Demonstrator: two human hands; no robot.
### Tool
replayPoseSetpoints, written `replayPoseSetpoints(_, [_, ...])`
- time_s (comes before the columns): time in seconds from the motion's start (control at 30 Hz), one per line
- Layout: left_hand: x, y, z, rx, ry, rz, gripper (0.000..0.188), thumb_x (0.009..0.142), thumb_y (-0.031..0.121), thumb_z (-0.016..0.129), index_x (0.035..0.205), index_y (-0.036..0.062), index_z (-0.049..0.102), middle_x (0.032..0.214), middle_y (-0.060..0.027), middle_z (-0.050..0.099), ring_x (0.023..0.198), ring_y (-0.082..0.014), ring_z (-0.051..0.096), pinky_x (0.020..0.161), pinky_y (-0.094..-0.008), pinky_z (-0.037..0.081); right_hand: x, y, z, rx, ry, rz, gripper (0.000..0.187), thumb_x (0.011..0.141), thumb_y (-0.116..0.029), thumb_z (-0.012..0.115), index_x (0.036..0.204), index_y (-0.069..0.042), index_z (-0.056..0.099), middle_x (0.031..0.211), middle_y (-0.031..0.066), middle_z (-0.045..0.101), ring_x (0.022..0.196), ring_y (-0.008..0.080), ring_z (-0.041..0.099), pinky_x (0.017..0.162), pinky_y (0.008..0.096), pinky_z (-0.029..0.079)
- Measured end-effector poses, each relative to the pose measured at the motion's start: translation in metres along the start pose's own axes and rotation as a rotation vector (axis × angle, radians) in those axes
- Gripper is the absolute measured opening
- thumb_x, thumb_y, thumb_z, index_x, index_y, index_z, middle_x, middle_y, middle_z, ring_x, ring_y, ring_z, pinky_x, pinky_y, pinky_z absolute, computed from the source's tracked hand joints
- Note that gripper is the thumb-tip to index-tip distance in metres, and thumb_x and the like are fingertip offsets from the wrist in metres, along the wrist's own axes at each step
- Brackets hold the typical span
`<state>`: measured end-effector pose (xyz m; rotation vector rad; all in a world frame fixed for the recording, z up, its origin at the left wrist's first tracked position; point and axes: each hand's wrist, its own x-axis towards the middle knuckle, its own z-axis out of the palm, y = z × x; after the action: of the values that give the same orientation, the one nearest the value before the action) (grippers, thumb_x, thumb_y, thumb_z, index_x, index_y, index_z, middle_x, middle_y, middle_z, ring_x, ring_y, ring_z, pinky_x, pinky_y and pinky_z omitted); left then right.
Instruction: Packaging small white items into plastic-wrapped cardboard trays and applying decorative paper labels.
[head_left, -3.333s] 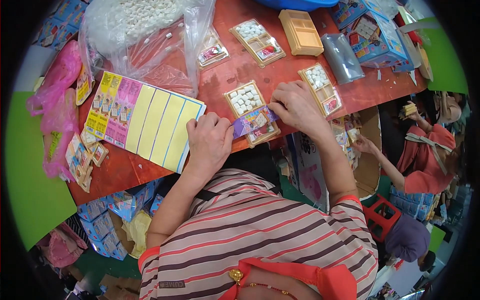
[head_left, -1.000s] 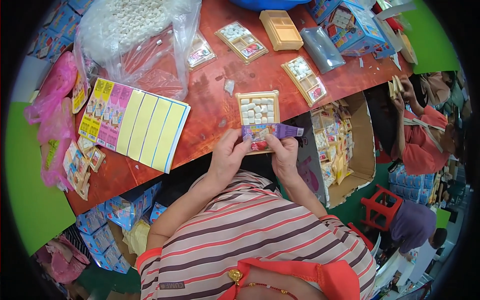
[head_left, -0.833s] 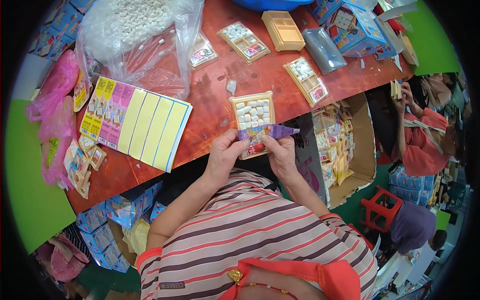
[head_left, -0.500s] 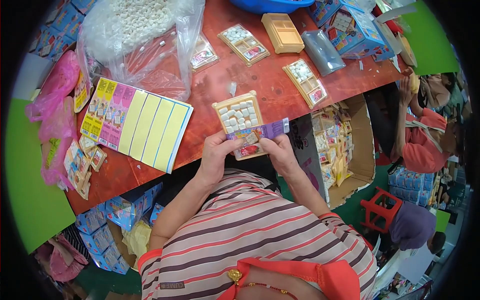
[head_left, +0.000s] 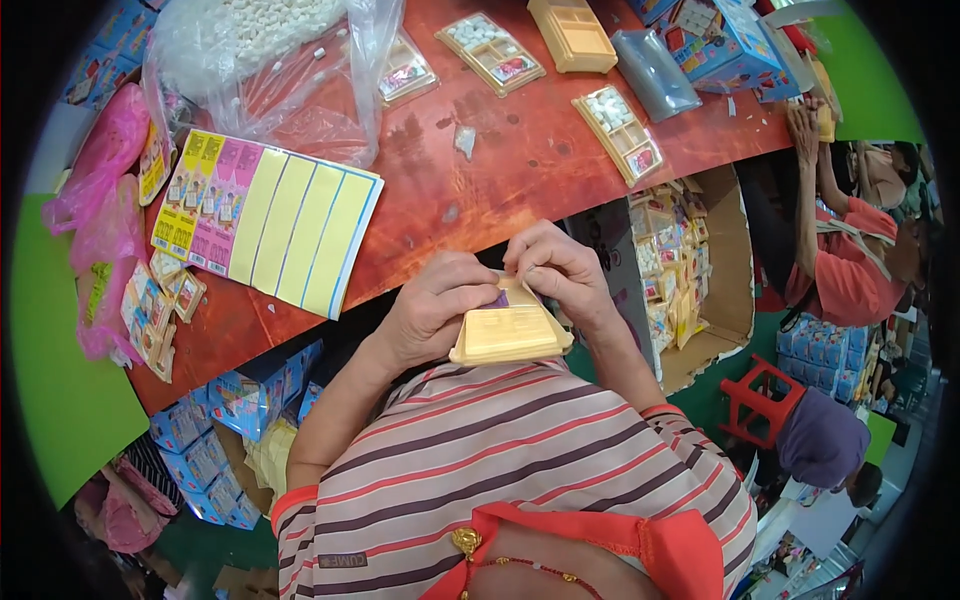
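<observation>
Close to my body I hold a cream plastic tray [head_left: 512,335] with its moulded underside facing up. My left hand [head_left: 445,300] is closed on its left side, fingers lying over the tray. A small purple part of a sticker label [head_left: 500,299] shows by those fingertips. My right hand [head_left: 562,275] is closed too, thumb and fingers pinched at the tray's far right edge, where the label end seems to be, mostly hidden. To the left on the red table [head_left: 420,225] lies a sheet of yellow and pink sticker labels [head_left: 270,220], partly used.
A clear bag of white pieces [head_left: 250,50] sits at the far left. Filled trays [head_left: 618,130] and a grey roll [head_left: 655,75] lie farther off. Right of me stands a carton of packed trays [head_left: 720,280]. A co-worker in a coral top [head_left: 855,265] is at the right.
The tray has been turned over, hiding its white pieces and showing its underside. Both hands came closer together around it, and the purple label is now mostly out of sight.
</observation>
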<state>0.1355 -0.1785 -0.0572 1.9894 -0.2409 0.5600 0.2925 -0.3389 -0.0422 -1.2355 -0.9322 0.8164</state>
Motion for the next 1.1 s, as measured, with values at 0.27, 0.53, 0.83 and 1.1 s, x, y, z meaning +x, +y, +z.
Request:
replayPoseSetpoints(0.27, [-0.005,0.006,0.005,0.04,-0.022,0.008,0.034,0.072,0.014,0.075,0.102,0.0015,0.065,0.103,-0.0139,0.064,0.096,-0.0316,0.061,0.084,-0.0385,0.048,0.001,0.001,-0.002,-0.093,-0.259,0.013,0.008,0.085,-0.009,0.065,0.087,-0.001,0.063,0.1,0.0093,0.059,0.095,0.0212,0.057,0.083,0.032,0.045])
replayPoseSetpoints(0.53, [-0.019,0.011,0.009,-0.017,0.033,-0.031,0.03,0.075,0.011,0.075,0.101,0.0012,0.064,0.102,-0.014,0.063,0.093,-0.0334,0.062,0.082,-0.0382,0.051,0.0,0.002,0.006,-0.182,-0.399,0.02,0.007,0.086,-0.008,0.064,0.089,-0.002,0.063,0.109,0.0129,0.054,0.098,0.0226,0.054,0.085,0.0328,0.044])
replayPoseSetpoints(0.83, [-0.028,0.011,0.011,-0.018,0.072,-0.007,0.032,0.074,0.011,0.075,0.102,-0.0001,0.065,0.101,-0.0149,0.064,0.095,-0.0336,0.063,0.083,-0.0378,0.051,-0.002,-0.002,0.015,-0.171,-0.389,0.084,0.047,0.08,-0.022,0.072,0.12,-0.002,0.055,0.11,0.0109,0.054,0.101,0.0211,0.054,0.089,0.0338,0.043])
replayPoseSetpoints(1.1, [-0.028,0.014,0.012,-0.043,0.079,-0.006,0.031,0.073,0.013,0.076,0.099,0.0001,0.066,0.098,-0.0135,0.066,0.094,-0.0332,0.063,0.082,-0.0375,0.051,-0.002,0.004,0.018,0.006,-0.4,0.238,0.08,0.076,-0.032,0.077,0.141,-0.002,0.041,0.108,0.0077,0.052,0.103,0.0181,0.051,0.094,0.0334,0.04])
